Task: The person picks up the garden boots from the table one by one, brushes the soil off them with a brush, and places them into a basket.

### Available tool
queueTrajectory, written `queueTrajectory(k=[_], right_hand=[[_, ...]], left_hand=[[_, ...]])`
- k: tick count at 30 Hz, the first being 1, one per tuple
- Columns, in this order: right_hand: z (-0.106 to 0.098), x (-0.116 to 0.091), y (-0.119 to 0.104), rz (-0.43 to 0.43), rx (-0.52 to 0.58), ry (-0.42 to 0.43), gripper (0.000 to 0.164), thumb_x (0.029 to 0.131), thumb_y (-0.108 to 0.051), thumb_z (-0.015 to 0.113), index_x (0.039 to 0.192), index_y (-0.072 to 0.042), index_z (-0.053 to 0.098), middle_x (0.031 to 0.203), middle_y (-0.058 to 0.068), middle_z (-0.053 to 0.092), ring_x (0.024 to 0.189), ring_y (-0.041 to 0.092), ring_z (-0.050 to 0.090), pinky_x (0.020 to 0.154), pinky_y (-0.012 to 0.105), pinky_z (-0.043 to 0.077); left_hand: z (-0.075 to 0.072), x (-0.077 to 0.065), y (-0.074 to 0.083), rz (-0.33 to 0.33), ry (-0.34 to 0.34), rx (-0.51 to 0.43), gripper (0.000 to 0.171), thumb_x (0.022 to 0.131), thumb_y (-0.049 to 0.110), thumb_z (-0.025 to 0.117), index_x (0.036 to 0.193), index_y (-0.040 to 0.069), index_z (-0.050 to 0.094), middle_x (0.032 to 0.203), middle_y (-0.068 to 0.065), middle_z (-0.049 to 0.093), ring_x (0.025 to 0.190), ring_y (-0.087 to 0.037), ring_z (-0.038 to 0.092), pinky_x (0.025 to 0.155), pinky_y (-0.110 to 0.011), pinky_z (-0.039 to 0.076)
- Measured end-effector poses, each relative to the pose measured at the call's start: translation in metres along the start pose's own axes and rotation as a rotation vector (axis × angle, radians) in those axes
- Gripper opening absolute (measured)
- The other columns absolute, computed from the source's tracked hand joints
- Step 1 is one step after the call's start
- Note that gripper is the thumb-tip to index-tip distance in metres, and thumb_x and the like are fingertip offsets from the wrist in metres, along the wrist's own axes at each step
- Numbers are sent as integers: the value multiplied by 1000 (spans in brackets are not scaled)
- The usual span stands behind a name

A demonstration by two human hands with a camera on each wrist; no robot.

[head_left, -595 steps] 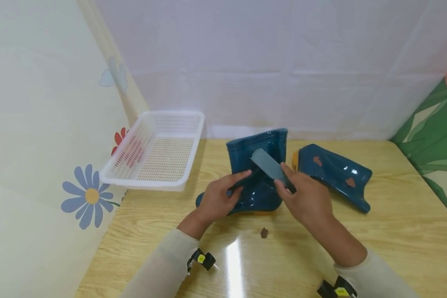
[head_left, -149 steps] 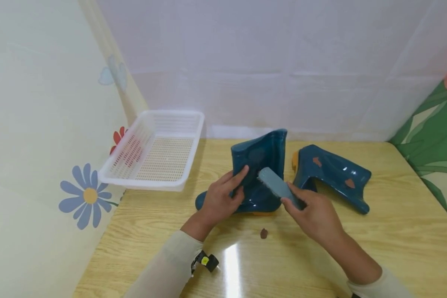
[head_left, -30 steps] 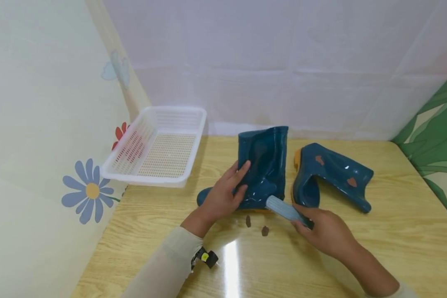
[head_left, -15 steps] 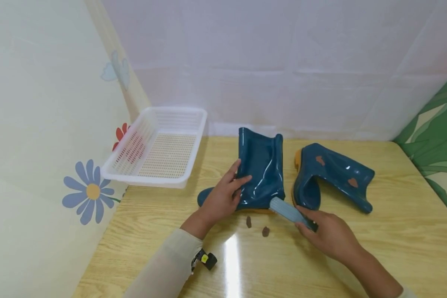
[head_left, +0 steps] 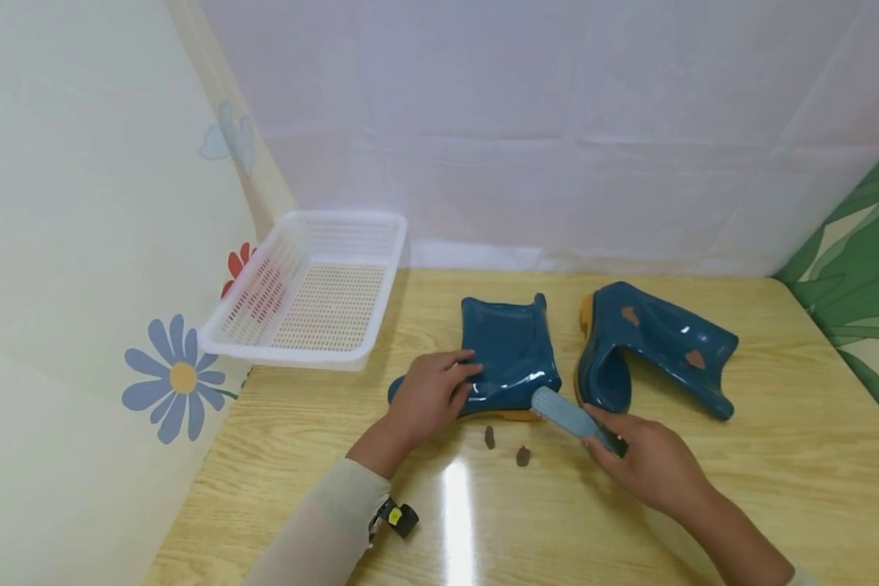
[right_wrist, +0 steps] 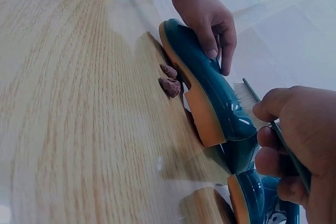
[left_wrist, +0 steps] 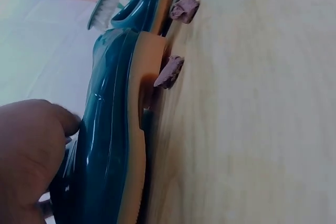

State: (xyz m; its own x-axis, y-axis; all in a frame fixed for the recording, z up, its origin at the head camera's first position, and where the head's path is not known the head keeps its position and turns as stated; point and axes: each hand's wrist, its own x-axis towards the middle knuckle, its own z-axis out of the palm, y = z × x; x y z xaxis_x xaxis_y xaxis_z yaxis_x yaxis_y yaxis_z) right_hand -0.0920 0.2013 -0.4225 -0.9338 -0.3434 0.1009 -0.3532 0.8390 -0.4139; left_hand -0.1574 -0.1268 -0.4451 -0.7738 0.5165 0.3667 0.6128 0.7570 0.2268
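Note:
A dark blue rubber boot (head_left: 509,346) with an orange sole (right_wrist: 205,114) sits mid-table, toe to the left, its soft shaft slumped backward. My left hand (head_left: 425,399) holds it at the instep, fingers lying over the shaft and thumb on the near side. In my right hand (head_left: 652,460) the dark handle of a blue-grey brush (head_left: 567,415) is pinched between thumb and fingers. The brush's pale bristles (right_wrist: 244,98) meet the boot near its heel. Two brown mud-like lumps, one narrow lump (head_left: 489,437) and one rounder lump (head_left: 523,456), lie in front of the boot.
To the right, a second blue boot (head_left: 662,325) leans over with its shaft flopped toward the right; two brown patches mark it. A white plastic basket (head_left: 286,356) stands at the back left, near the flowered wall. A pale sheet hangs behind the table.
The held boot's shaft has sagged from upright to low. The brush has come down from the shaft to the heel. A second brown lump has appeared on the table since five seconds ago.

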Motion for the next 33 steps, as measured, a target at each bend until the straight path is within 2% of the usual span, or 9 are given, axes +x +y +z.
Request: queueTrajectory(k=[3, 6, 11, 14, 17, 21, 26, 29, 33], right_hand=[[1, 0, 0, -4, 5, 9, 48, 93, -31, 78, 136, -10, 68, 83, -8, 65, 62, 7, 43, 53, 26, 34], [1, -1, 1, -12, 15, 20, 48, 93, -30, 78, 136, -10, 68, 92, -4, 70, 63, 7, 44, 54, 26, 34], [2, -3, 3, -25, 12, 44, 48, 92, -29, 79, 135, -10, 68, 105, 6, 75, 66, 7, 47, 56, 27, 36], [2, -3, 4, -29, 9, 49, 48, 92, -29, 79, 135, -10, 68, 103, 5, 75, 66, 7, 47, 56, 27, 36], [2, -3, 5, -31, 8, 49, 48, 92, -29, 79, 135, -9, 69, 101, 4, 75, 65, 7, 46, 56, 26, 36], [1, -4, 5, -28, 6, 47, 48, 92, -29, 79, 135, -10, 68, 101, 4, 74, 66, 7, 46, 56, 27, 36], [-1, -5, 5, -2, 3, 28, 49, 93, -30, 78, 136, -11, 68, 106, 6, 75, 69, 8, 49, 59, 28, 39], [-1, -6, 6, -3, 4, 33, 48, 93, -30, 78, 136, -11, 68, 110, 10, 75, 75, 10, 57, 62, 31, 45], [-1, -7, 7, -15, 8, 55, 47, 93, -29, 78, 135, -10, 68, 113, 13, 74, 88, 20, 70, 69, 40, 54]], left_hand=[[-4, -8, 2, 19, -21, 112, 38, 97, 32, 72, 132, 18, 70, 143, -6, 59, 133, -32, 50, 107, -54, 39], [-7, -17, 5, 14, -53, 173, 50, 94, 36, 74, 140, 17, 64, 146, -8, 54, 135, -34, 44, 109, -55, 36], [-10, -28, 8, -106, -129, 176, 68, 86, 24, 78, 149, 19, 54, 154, -17, 40, 138, -38, 36, 109, -57, 33], [-14, -30, 10, -142, -150, 141, 71, 83, 15, 79, 149, 21, 54, 152, -20, 42, 135, -40, 40, 106, -58, 35], [-16, -31, 10, -124, -157, 140, 69, 84, 8, 77, 148, 25, 55, 144, -16, 53, 128, -37, 48, 101, -57, 38], [-18, -31, 10, -65, -146, 161, 67, 85, 4, 73, 146, 27, 57, 135, -9, 62, 118, -32, 53, 96, -55, 40], [-19, -31, 3, 7, -135, 187, 64, 85, 4, 72, 143, 27, 59, 134, -7, 64, 114, -30, 56, 93, -53, 42], [-20, -29, -3, 30, -137, 186, 63, 87, 1, 69, 142, 28, 60, 133, -6, 64, 116, -29, 56, 94, -53, 42], [-20, -27, -14, 44, -148, 165, 64, 88, -4, 67, 142, 29, 60, 136, -4, 63, 122, -28, 54, 97, -53, 40]])
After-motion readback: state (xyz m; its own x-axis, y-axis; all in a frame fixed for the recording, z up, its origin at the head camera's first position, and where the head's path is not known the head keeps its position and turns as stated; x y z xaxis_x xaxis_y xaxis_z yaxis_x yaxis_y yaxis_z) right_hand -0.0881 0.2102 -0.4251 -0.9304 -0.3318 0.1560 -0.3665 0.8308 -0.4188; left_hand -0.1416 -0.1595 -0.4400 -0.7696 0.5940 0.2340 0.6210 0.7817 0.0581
